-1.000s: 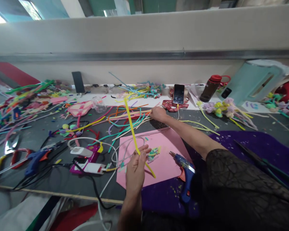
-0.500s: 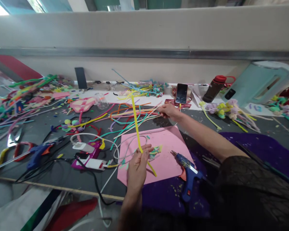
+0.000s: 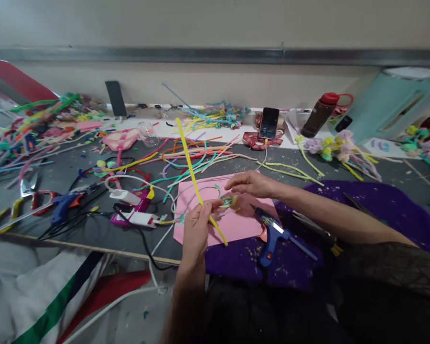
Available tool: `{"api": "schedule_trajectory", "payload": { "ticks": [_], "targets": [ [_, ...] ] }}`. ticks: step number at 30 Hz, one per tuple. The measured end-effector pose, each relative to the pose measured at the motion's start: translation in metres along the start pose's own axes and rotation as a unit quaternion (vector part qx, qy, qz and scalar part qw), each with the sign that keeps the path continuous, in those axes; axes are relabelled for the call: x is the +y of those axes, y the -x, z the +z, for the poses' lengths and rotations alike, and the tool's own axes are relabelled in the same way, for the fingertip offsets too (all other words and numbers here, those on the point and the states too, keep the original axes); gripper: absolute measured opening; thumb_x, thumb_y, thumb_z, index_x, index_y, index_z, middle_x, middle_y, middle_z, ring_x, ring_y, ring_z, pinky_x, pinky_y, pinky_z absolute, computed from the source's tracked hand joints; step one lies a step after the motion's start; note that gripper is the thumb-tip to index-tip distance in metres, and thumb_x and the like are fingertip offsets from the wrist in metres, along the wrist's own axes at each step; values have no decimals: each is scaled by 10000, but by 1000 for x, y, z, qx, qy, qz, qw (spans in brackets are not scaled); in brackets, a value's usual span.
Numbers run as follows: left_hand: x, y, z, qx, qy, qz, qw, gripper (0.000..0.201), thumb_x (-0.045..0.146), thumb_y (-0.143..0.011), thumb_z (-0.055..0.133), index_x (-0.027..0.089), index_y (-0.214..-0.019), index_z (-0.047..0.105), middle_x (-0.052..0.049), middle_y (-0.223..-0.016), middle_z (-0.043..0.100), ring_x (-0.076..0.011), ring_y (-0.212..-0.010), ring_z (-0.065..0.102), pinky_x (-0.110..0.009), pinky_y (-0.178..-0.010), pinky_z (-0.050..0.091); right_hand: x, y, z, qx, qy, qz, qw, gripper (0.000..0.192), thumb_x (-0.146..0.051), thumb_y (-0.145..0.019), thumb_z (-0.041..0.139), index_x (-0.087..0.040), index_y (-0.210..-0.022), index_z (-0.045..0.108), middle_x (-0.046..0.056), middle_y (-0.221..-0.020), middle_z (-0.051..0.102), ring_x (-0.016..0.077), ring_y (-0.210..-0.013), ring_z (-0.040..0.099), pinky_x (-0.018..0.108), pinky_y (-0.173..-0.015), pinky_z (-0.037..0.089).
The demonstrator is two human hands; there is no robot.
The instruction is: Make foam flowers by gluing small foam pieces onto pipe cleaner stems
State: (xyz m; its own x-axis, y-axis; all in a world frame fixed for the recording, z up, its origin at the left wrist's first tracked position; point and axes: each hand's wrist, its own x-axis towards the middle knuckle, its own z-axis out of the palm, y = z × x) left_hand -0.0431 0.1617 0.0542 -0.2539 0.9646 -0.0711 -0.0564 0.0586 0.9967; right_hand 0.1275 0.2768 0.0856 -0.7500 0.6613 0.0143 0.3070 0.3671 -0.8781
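1. Head view: a person at a cluttered craft table [image 3: 75, 186] holds one yellow pipe cleaner [image 3: 191, 169] in the left hand [image 3: 197, 227], thumb and fingertips pinched on it near its lower third.
2. The pipe cleaner's long axis runs on a slant: its upper end points up and away to the left, toward the wall, and its lower end points down to the right, ending over the edge of the pink sheet [image 3: 236, 229].
3. The right hand [image 3: 249, 184] hovers palm down above the pink sheet, fingers held loosely together and slightly curled; whether it grips anything cannot be told.
4. Just beside the left fingertips lies a small green-and-yellow twisted piece [image 3: 229, 200] on the sheet.
5. Two blue glue guns show: one [image 3: 272, 231] at the sheet's right corner on the purple cloth [image 3: 380, 210], one [image 3: 66, 203] well to the left.
6. A loose heap of pipe cleaners [image 3: 197, 157] in many colours lies beyond the sheet.
7. One phone [image 3: 268, 123] stands propped at the wall, one red-capped bottle [image 3: 318, 114] near it.
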Motion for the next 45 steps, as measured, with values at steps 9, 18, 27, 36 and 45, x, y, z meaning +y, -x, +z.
{"api": "schedule_trajectory", "payload": {
  "ticks": [9,18,27,36,45],
  "targets": [
    [13,63,0,-288,73,-212,931,381,446,-813,465,92,-813,607,-58,-562,644,-85,-318,527,-127,-260,235,-34,48,24,-1,-330,126,936,267,-292,-745,603,-151,-971,629,-57,-531,546,34,-383,437,146,-357,262],
    [-12,81,11,-327,73,-273,902,413,472,-804,468,78,-848,587,-61,-545,637,-101,-332,551,-122,-250,248,-22,65,37,27,-376,159,913,168,-255,-724,597,-128,-822,645,-64,-437,503,37,-346,417,139,-332,252],
    [-20,89,6,-349,-11,-264,899,411,454,-822,449,77,-898,594,-52,-552,633,-103,-355,558,-132,-277,276,-28,88,29,81,-379,127,913,169,-275,-741,610,-139,-839,632,-35,-606,557,25,-392,453,124,-329,300],
    [-10,86,10,-293,32,-176,939,314,387,-812,509,121,-966,571,-35,-655,641,-78,-422,558,-130,-317,292,-27,94,57,-21,-388,139,911,216,-341,-767,597,-126,-770,591,-15,-616,587,61,-441,520,147,-360,392],
    [-8,81,14,-284,48,-165,944,215,336,-794,553,124,-826,553,-2,-597,611,-48,-361,506,-122,-305,254,-35,92,62,-86,-329,138,930,274,-388,-792,557,-120,-836,594,0,-654,578,65,-497,522,153,-425,417]
  ]
}}
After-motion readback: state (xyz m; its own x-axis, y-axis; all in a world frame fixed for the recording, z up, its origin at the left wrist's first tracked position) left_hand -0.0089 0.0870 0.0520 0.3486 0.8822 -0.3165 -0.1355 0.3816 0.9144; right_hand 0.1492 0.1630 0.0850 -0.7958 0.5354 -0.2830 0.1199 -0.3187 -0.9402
